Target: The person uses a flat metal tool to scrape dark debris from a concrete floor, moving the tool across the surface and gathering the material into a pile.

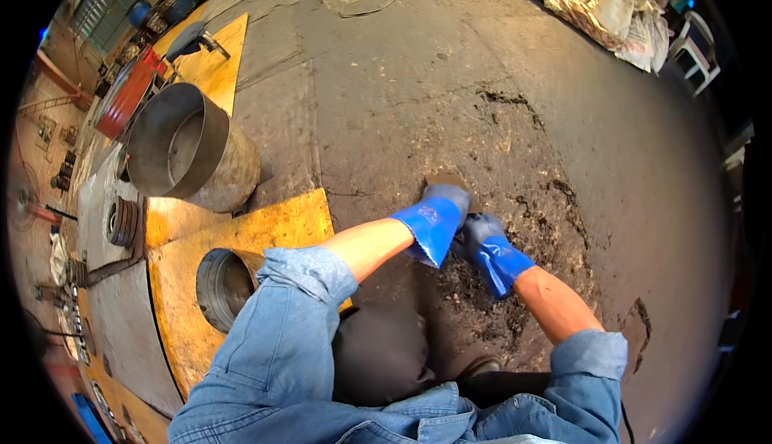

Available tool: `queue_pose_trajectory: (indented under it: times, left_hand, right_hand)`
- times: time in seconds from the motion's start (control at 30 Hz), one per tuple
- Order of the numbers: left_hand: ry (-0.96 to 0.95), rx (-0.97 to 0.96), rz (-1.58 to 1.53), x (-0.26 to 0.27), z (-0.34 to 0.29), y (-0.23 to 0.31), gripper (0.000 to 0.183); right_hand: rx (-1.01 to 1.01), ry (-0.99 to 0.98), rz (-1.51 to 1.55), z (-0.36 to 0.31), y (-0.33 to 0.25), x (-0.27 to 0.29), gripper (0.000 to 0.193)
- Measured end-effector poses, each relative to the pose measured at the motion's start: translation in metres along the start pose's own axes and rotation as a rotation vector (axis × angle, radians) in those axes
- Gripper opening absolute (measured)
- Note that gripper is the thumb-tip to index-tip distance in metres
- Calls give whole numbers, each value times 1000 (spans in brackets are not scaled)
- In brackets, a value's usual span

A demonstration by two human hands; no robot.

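Observation:
Both my hands wear blue gloves with grey-blue hand parts and are close together, low over the dirty floor. My left hand is closed on a flat, brown, plate-like piece, whose edge shows just beyond the knuckles. Its kind I cannot make out. My right hand sits just right of and nearer than the left, its fingers bunched and turned away. What it grips is hidden beneath the gloves. Dark crumbly dirt lies on the floor around and under my right hand.
A large open metal drum stands to the left, with a smaller metal cylinder nearer me on a yellow board. A red drum is farther left. Crumpled sacks and a white plastic chair are at the far right.

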State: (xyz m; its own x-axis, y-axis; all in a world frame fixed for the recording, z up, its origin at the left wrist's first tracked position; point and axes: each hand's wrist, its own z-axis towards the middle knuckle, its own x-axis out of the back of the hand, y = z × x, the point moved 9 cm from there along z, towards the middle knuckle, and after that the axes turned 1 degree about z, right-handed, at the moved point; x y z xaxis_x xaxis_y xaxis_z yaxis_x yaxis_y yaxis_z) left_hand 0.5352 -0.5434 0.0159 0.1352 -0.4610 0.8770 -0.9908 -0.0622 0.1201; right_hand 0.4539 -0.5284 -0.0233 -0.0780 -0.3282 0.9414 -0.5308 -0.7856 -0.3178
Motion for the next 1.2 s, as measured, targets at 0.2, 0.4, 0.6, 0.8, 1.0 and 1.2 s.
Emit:
queue_pose_trajectory:
  times: [0.2, 0.4, 0.6, 0.8, 1.0, 1.2]
  left_hand:
    - [-21, 52, -13, -19, -4, -3, 41]
    - [97, 84, -10, -43, 3, 2, 47]
    - [64, 53, -20, -32, 12, -3, 36]
    - [124, -91, 81, -41, -25, -2, 40]
    - [75, -30, 50, -42, -29, -39, 60]
    - [273, -84, 41, -75, -15, -54, 68]
  right_hand:
    - [-63, 139, 136, 27, 16, -53, 53]
    - [-266, -45, 239, 25, 48, -117, 62]
    - [-195, -105, 306, 45, 48, -126, 67]
    - [-17, 157, 425, 41, 4, -141, 52]
    - [-197, 471, 871, 47, -25, -124, 42]
    - [-367, 65, 765, 58, -18, -155, 49]
